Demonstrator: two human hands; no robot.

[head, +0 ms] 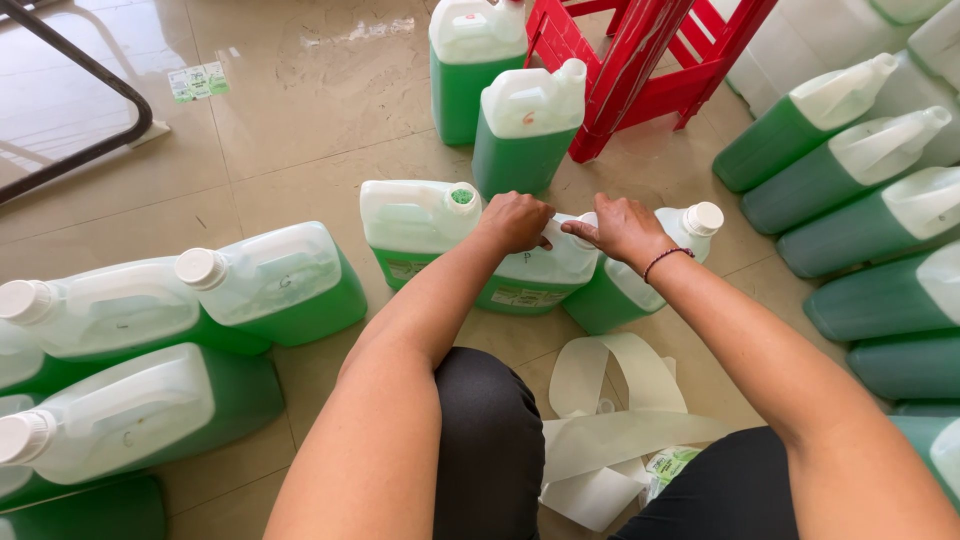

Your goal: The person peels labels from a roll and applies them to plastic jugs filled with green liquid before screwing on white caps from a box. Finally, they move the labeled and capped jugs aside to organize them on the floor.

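Gripping the white top of a green jug (pixel 530 275) standing on the tiled floor (pixel 300 130) just ahead of the knees, the left hand (pixel 515 220) curls closed on it; the right hand (pixel 620 228) pinches near its cap, fingers nearly closed. Full of green liquid, it likely handles heavy, its smooth plastic slippery; the moulded handle offers the surest hold. Similar capped jugs (pixel 270 280) stand nearby; backing paper (pixel 610 420) lies below.
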